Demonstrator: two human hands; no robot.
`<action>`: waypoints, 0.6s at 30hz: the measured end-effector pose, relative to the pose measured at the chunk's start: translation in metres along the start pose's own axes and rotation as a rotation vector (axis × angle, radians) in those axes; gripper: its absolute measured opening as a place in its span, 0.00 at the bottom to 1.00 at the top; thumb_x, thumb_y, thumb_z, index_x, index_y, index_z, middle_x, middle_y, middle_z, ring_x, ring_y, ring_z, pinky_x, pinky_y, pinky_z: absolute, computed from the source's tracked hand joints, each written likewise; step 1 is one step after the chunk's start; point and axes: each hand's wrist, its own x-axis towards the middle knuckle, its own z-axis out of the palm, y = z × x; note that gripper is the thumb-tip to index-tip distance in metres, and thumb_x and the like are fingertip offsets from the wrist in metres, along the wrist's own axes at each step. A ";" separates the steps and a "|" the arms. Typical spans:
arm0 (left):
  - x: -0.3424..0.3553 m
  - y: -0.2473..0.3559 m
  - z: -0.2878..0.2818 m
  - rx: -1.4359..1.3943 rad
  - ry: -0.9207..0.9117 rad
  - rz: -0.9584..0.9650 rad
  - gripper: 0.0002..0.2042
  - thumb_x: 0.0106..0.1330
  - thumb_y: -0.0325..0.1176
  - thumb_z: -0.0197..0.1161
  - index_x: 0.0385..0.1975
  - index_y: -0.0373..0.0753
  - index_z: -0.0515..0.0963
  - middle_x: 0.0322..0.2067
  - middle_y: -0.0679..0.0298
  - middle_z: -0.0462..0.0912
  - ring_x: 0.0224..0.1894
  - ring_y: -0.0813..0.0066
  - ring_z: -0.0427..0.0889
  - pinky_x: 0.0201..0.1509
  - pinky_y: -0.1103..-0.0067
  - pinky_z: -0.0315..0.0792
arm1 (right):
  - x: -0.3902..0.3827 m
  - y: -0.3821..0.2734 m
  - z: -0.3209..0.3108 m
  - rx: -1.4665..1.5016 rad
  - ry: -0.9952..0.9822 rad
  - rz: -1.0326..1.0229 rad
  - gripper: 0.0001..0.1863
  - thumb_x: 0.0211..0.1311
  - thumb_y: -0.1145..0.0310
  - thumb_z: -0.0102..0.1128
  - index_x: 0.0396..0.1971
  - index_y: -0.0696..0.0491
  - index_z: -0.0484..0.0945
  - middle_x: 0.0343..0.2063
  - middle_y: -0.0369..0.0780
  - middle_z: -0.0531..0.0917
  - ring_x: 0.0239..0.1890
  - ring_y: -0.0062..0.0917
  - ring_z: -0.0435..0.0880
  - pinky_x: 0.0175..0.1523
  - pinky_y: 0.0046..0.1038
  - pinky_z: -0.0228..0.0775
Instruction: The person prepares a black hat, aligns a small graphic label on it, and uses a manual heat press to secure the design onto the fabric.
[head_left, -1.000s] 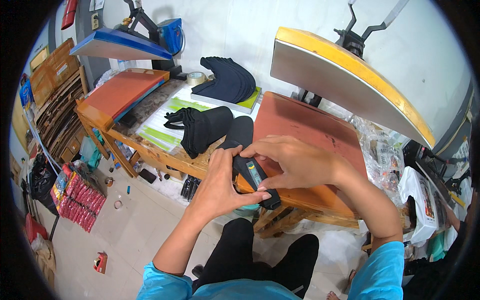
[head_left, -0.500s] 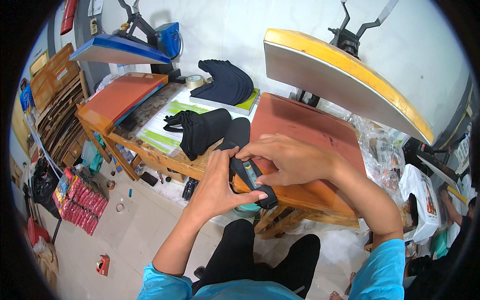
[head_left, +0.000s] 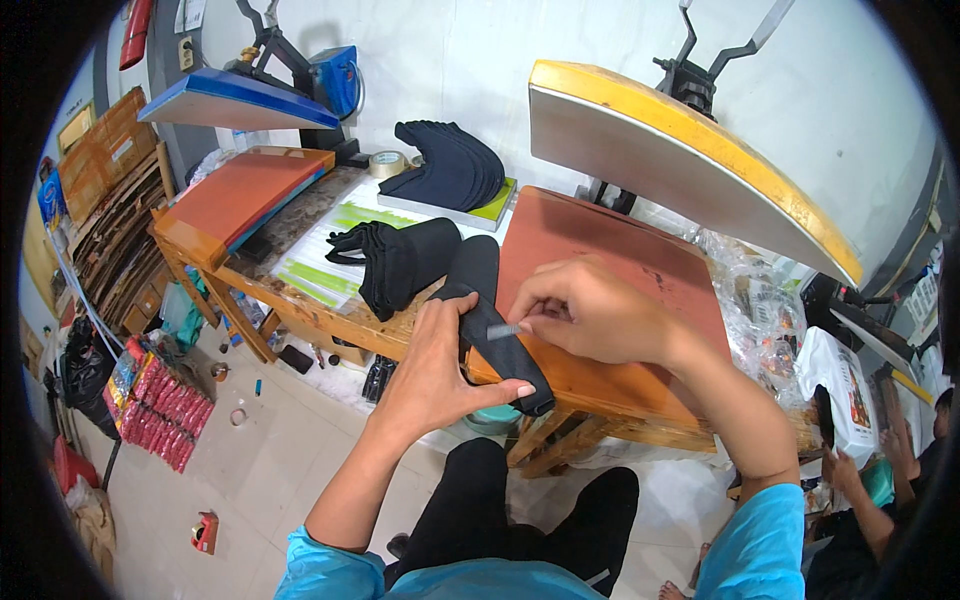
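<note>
- The left hand [head_left: 430,375] cups the black cloth piece [head_left: 490,325], thumb pressing its near end.
- The right hand [head_left: 590,310] pinches a small label [head_left: 505,330] onto it; aligning squarely looks key.

The left hand [head_left: 435,375] covers the near side of the black fabric piece [head_left: 492,325], so its lower edge under the palm cannot be seen. What the right hand [head_left: 590,310] pinches on that fabric is too small to tell, perhaps a small label [head_left: 503,329]. Right of the fabric, another person [head_left: 880,480] is cut off by the dark rim.
</note>
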 end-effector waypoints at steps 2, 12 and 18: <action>0.000 -0.001 0.000 -0.011 0.006 -0.002 0.58 0.45 0.55 0.89 0.70 0.22 0.67 0.60 0.41 0.74 0.69 0.45 0.75 0.75 0.60 0.70 | -0.006 0.002 0.015 0.273 0.089 0.196 0.06 0.63 0.77 0.71 0.38 0.61 0.86 0.31 0.49 0.90 0.32 0.34 0.90 0.40 0.34 0.79; 0.001 -0.002 0.002 -0.020 0.015 -0.009 0.58 0.44 0.58 0.89 0.69 0.23 0.68 0.60 0.41 0.74 0.68 0.45 0.76 0.74 0.59 0.71 | -0.018 -0.012 0.045 0.098 0.274 0.244 0.08 0.62 0.75 0.72 0.37 0.64 0.84 0.24 0.48 0.89 0.26 0.34 0.92 0.34 0.35 0.80; 0.001 -0.001 0.000 -0.039 -0.005 -0.026 0.59 0.45 0.63 0.89 0.68 0.22 0.68 0.61 0.36 0.75 0.69 0.41 0.74 0.75 0.57 0.70 | -0.016 -0.010 0.048 0.096 0.263 0.247 0.08 0.61 0.75 0.73 0.35 0.64 0.85 0.24 0.49 0.89 0.26 0.35 0.92 0.34 0.36 0.80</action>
